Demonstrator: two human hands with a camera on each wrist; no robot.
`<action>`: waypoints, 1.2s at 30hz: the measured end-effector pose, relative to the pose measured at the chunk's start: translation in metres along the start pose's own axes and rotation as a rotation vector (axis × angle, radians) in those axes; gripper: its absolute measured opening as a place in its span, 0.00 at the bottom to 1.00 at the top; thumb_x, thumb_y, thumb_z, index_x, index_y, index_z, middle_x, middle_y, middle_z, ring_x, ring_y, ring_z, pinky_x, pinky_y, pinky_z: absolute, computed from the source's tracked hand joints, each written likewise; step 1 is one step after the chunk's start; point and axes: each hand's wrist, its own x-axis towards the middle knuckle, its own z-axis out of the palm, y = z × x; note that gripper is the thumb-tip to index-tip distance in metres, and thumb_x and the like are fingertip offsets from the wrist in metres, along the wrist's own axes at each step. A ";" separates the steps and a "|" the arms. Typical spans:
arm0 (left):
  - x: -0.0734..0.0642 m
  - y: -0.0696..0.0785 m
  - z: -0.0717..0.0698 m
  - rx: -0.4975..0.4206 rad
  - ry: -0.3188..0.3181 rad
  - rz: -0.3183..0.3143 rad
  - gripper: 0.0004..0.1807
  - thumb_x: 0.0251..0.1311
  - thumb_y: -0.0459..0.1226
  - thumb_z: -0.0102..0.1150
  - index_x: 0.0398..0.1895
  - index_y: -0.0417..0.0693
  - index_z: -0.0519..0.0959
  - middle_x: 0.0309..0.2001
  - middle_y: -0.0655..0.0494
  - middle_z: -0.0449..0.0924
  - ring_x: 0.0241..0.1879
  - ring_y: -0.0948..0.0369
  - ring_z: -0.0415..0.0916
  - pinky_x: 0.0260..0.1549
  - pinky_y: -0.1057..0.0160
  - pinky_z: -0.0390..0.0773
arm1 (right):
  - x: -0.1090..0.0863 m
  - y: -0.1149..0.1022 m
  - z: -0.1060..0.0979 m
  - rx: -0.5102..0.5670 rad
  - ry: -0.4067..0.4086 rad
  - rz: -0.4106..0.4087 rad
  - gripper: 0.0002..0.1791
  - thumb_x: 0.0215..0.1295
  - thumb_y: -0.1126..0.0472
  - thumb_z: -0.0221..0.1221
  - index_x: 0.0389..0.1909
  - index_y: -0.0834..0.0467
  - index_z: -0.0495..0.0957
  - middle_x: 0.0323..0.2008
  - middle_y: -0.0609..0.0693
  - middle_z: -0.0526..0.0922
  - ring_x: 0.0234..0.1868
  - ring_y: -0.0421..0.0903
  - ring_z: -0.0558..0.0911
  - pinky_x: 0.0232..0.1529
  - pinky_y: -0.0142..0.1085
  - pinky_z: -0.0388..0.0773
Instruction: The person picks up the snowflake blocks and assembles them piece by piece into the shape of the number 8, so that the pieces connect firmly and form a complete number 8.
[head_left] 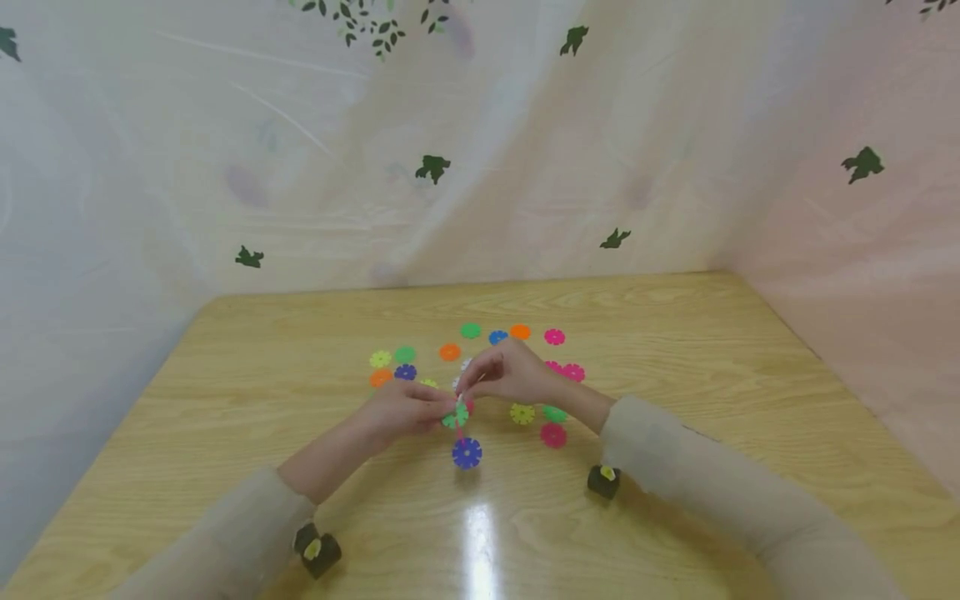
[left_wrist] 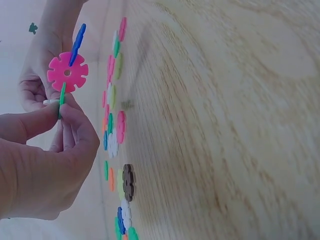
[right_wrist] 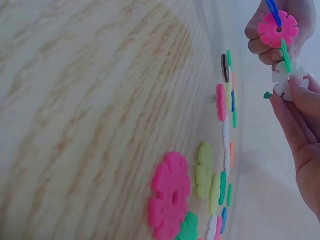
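My left hand [head_left: 397, 410] pinches a green notched disc [head_left: 454, 417] between thumb and fingers. Opposite it, my right hand [head_left: 517, 372] pinches a white notched disc [right_wrist: 283, 89] that meets the green one's edge. A pink notched disc [left_wrist: 56, 75] is slotted onto the other side of the green disc. Slotted into the pink disc, a blue disc [head_left: 467, 453] forms the chain's near end. The joined discs are held above the table, set at angles to one another. In the head view, the fingers mostly cover the white disc.
Loose notched discs in several colours lie flat on the wooden table [head_left: 225, 417], beyond and beside the hands. Among them are an orange disc [head_left: 450, 352], a yellow disc [head_left: 522, 414], a pink disc [right_wrist: 170, 195] and a dark brown disc [left_wrist: 128, 182]. A patterned curtain [head_left: 487, 208] hangs behind.
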 end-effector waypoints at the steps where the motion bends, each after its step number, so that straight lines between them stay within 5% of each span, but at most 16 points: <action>1: 0.000 0.000 0.000 -0.003 -0.002 0.000 0.18 0.62 0.38 0.60 0.50 0.34 0.80 0.48 0.45 0.85 0.40 0.65 0.81 0.53 0.60 0.82 | 0.000 0.000 0.000 -0.007 0.005 0.005 0.06 0.54 0.71 0.66 0.33 0.68 0.84 0.34 0.63 0.87 0.36 0.47 0.88 0.40 0.33 0.86; 13: 0.000 -0.007 -0.004 -0.042 0.042 -0.010 0.18 0.63 0.36 0.59 0.52 0.32 0.77 0.46 0.46 0.84 0.37 0.67 0.80 0.50 0.63 0.82 | -0.023 0.012 -0.018 -0.142 0.028 0.112 0.14 0.55 0.66 0.67 0.44 0.64 0.83 0.43 0.60 0.87 0.44 0.51 0.87 0.44 0.30 0.84; 29: 0.004 -0.013 -0.012 -0.072 0.079 -0.039 0.18 0.62 0.33 0.59 0.52 0.29 0.76 0.39 0.54 0.84 0.34 0.69 0.78 0.45 0.67 0.83 | -0.087 -0.002 -0.039 -0.422 -0.159 0.254 0.14 0.50 0.66 0.70 0.41 0.60 0.85 0.35 0.49 0.88 0.36 0.39 0.84 0.38 0.26 0.82; 36: 0.004 -0.014 -0.012 -0.057 0.097 -0.052 0.18 0.61 0.34 0.60 0.52 0.31 0.77 0.40 0.51 0.85 0.34 0.68 0.79 0.45 0.67 0.83 | -0.092 -0.002 -0.034 -0.521 -0.198 0.177 0.13 0.49 0.69 0.70 0.38 0.59 0.85 0.34 0.48 0.88 0.35 0.38 0.83 0.37 0.25 0.81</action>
